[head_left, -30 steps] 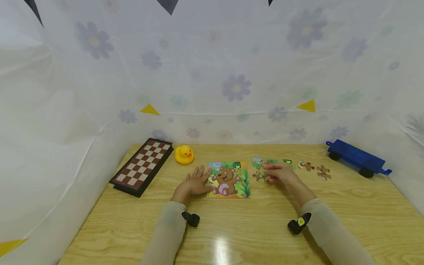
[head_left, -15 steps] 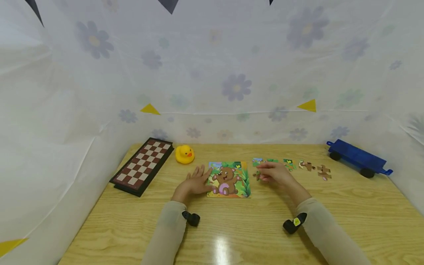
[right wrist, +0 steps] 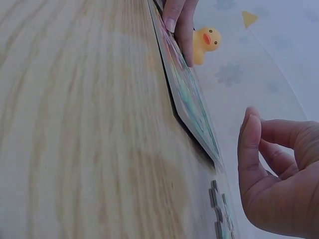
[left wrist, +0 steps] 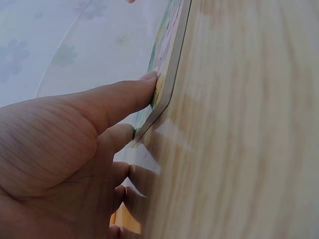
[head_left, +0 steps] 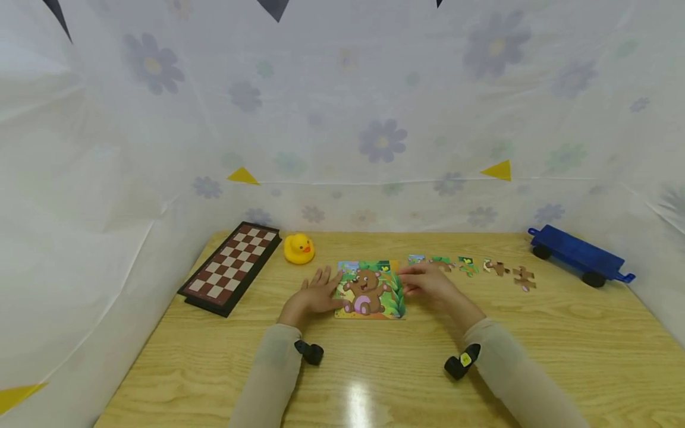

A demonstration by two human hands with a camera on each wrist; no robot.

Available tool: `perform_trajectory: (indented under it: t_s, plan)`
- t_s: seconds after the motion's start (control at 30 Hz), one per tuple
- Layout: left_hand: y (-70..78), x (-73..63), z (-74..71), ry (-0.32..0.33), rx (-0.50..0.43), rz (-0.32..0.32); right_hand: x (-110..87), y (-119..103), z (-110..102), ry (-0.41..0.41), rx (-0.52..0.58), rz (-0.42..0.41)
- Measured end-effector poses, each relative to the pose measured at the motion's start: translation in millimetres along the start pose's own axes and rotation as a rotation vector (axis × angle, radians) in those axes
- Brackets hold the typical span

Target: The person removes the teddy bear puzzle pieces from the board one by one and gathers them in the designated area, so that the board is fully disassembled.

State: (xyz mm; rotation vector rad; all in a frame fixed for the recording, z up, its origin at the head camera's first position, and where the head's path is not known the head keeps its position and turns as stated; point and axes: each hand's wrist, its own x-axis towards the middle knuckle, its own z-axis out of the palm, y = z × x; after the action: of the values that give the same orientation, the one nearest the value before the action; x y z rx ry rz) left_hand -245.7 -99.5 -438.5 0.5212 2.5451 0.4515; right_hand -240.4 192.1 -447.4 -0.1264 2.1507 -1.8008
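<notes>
A square bear-picture board (head_left: 367,291), with green leaves around a brown bear, lies flat in the head view's middle. My left hand (head_left: 319,294) rests at its left side, fingers spread; in the left wrist view the thumb (left wrist: 134,94) lies on the board's edge. My right hand (head_left: 430,285) is by the board's right edge. Its thumb (right wrist: 250,142) and index fingertip meet in the right wrist view, with nothing visible between them. Loose jigsaw pieces (head_left: 496,267) lie in a row beyond and right of this hand, which hides part of the nearest ones.
A yellow rubber duck (head_left: 299,249) sits behind the board to the left. Farther left lies a checkered game board (head_left: 230,267). At the table's far right stands a blue toy trailer (head_left: 580,252) with black wheels. A flowered white curtain (head_left: 342,119) hangs behind the table.
My right hand has moved left from the loose pieces to the board's right edge, now covering the nearest lower piece. The left hand has stayed in place.
</notes>
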Motion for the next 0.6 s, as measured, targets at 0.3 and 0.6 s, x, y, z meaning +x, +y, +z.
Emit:
perform_trajectory:
  t_s: [0.3,0.6]
  plan:
    - [-2.2,2.1,-0.2,0.0,-0.001,0.004,10.3,-1.7,28.0,-0.082,0.013,0.028]
    - [-2.1,2.2,0.3,0.002,-0.009,-0.002,17.1,-1.3,55.5,-0.169,-0.009,0.026]
